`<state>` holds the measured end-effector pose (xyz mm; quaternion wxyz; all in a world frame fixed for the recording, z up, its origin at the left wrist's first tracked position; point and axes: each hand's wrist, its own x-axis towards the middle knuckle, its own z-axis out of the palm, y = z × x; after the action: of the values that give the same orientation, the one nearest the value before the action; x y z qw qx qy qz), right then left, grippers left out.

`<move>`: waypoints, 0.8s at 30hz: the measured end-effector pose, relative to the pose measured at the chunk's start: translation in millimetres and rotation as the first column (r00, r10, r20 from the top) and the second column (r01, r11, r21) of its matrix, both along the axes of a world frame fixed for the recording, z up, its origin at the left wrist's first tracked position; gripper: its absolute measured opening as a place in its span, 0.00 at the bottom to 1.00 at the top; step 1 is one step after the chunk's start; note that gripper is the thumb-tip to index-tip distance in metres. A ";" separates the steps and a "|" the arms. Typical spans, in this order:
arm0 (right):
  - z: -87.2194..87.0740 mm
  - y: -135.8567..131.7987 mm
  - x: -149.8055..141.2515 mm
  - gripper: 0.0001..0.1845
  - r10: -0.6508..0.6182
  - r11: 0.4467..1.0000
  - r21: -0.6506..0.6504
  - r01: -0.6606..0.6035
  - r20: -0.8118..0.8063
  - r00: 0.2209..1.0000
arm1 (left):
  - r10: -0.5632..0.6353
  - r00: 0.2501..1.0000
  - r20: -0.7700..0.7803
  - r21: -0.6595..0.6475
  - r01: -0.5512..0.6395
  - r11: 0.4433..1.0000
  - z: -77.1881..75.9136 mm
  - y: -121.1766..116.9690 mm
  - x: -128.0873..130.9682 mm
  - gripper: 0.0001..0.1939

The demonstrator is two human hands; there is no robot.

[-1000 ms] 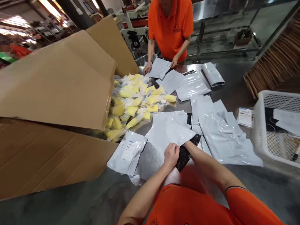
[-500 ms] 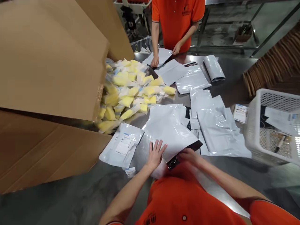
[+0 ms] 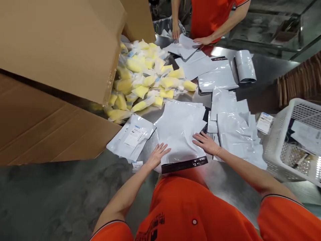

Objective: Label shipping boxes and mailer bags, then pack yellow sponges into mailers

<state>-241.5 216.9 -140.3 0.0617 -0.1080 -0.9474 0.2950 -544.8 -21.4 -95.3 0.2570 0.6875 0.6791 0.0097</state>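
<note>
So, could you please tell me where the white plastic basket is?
In the head view, the white plastic basket sits at the far right, just beside a printed label.

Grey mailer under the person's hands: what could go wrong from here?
The grey poly mailer lies under the left hand and right hand, and its slick film might slide on the steel table. The small label slip at the corner of the labelled mailer could get swept away or mixed up. Yellow packets spilling from the cardboard box sit close, so a stray one might slip among the mailers.
</note>
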 end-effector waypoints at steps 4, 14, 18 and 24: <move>9.7 -32.8 5.5 0.16 -0.114 0.972 -0.217 0.093 -0.089 0.989 | 0.335 0.856 0.393 -0.101 -0.321 0.942 10.5 -13.6 -8.8 0.24; 40.2 -100.2 9.2 0.25 -0.500 0.236 -0.688 0.686 0.520 0.693 | 0.746 0.564 0.355 -0.261 -0.706 0.658 4.2 -22.7 -5.4 0.21; 28.1 -106.5 5.7 0.28 -0.515 0.115 -0.610 0.784 0.639 0.572 | 0.778 0.558 0.291 -0.189 -0.763 0.618 3.1 -16.6 0.1 0.21; 24.6 -113.3 -3.8 0.25 -0.522 0.152 -0.517 0.842 0.682 0.512 | 0.697 0.691 0.191 0.223 -0.722 0.654 7.7 -11.5 34.4 0.15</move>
<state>-245.2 103.5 -115.7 -0.0329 -0.5972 -0.5250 0.6055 -510.4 -32.9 -87.6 0.1621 0.3953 0.8728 0.2359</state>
